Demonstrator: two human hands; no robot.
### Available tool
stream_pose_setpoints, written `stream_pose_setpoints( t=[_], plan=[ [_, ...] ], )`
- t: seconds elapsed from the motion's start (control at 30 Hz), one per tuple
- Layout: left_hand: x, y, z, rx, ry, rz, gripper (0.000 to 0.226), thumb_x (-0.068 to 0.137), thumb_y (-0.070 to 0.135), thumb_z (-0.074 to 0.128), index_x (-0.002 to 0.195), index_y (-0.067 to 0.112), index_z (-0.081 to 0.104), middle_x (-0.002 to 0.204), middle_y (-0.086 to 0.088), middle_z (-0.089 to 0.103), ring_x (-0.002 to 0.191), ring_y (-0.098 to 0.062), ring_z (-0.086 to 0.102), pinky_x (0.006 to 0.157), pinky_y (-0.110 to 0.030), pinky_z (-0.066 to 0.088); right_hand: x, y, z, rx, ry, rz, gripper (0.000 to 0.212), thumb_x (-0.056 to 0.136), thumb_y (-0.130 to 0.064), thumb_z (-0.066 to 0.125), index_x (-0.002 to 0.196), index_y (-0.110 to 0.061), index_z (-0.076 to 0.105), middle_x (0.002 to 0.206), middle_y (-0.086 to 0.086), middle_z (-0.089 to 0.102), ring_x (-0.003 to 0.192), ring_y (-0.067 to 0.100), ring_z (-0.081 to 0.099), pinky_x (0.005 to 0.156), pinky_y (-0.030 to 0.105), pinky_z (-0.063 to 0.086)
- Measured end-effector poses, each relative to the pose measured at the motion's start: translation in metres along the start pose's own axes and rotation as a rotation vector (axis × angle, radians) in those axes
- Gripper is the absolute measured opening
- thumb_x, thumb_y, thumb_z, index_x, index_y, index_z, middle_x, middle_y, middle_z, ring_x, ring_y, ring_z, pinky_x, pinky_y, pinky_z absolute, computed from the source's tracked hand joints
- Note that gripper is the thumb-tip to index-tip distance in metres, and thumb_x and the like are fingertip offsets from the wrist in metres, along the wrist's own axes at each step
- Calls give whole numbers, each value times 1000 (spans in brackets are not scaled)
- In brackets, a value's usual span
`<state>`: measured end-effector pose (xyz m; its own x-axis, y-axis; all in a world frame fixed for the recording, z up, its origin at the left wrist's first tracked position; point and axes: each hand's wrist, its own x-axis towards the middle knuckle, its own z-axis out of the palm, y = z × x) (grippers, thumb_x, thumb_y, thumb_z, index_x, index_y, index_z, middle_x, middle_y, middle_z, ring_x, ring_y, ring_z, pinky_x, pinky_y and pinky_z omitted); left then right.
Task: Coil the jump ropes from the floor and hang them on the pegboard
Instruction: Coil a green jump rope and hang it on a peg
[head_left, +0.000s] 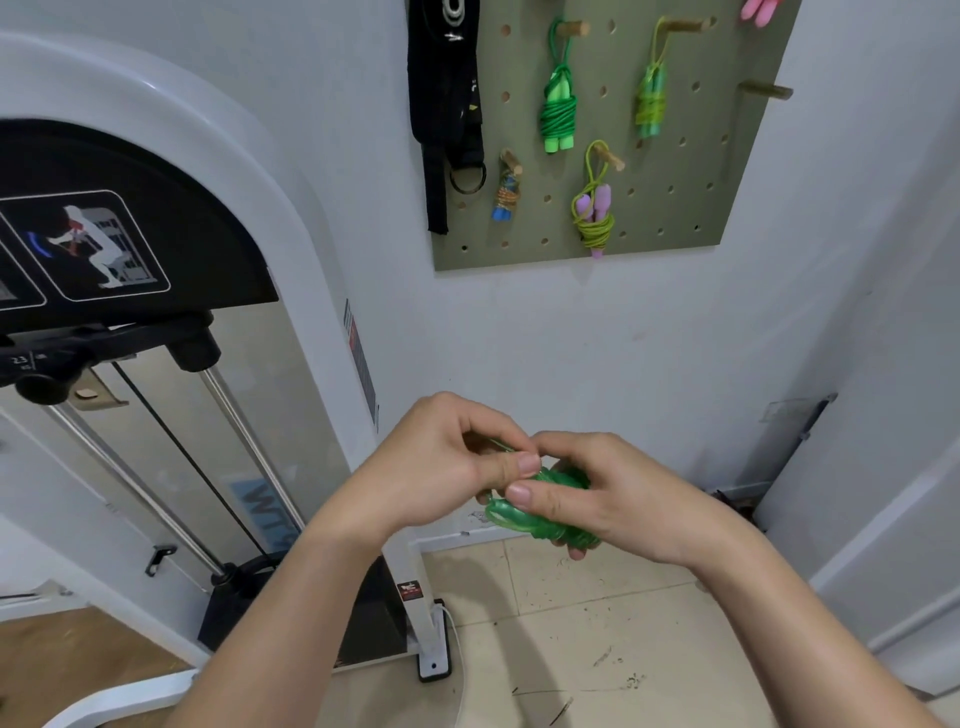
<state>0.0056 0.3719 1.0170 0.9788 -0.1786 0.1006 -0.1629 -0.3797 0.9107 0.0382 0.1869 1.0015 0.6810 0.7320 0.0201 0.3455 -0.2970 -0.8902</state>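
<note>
A coiled translucent green jump rope (540, 514) sits in my right hand (602, 493), whose fingers curl round the bundle with the thumb pressed on top. My left hand (441, 467) pinches a thin strand of that rope between thumb and fingers, just left of the bundle. Both hands are in front of the white wall, below the olive pegboard (680, 171). On its wooden pegs hang several coiled ropes: a bright green one (558, 111), a yellow-green one (652, 104), a purple-handled one (595, 213) and a small blue-handled one (506, 195). One peg (769, 91) at the right is bare.
A white cable exercise machine (218, 364) with black panel and steel rods fills the left. Black straps (447, 104) hang left of the pegboard. Beige tiled floor (597, 623) lies below my hands, and a white wall panel (883, 519) stands at the right.
</note>
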Motion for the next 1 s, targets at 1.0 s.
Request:
stream_pose_setpoints(
  t=[1.0],
  plan=[
    [11,-17,10,290,544,324,13,79,13,70,74,24,74,70,10,68,60,-6,60,61,-30,51,-3,4,12,217,33,222,57,82,-68,54,66,-13,53,51,11,55,36,22,49,41,22,40]
  ],
)
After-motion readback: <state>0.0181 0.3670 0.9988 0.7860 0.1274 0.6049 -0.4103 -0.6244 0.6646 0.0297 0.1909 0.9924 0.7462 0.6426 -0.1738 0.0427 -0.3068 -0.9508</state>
